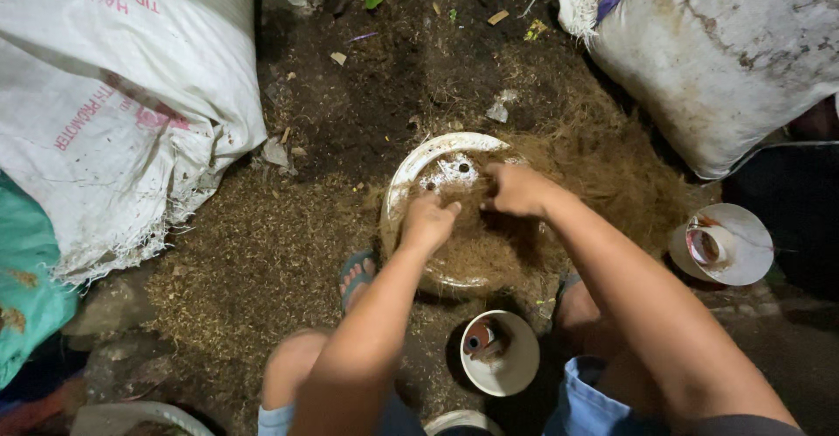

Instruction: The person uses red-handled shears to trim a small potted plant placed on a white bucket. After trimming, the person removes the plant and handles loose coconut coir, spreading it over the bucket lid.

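Two hands, left hand and right hand, press with bent fingers into brown fibre filling a dirty white pot. It lies on soil-covered ground between white sacks.

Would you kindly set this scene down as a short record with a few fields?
Setting: ground covered with dark soil and brown fibre
Left hand: fingers curled, pressing fibre inside the white pot
Right hand: pinching fibre over the pot's middle
White pot: round, drainage holes showing, partly filled with fibre
Foot: sandal beside the pot
Nearby: small white pot with a reddish piece inside, near the knees; another small white pot at right
Surroundings: large white sack at left, stained white sack at upper right
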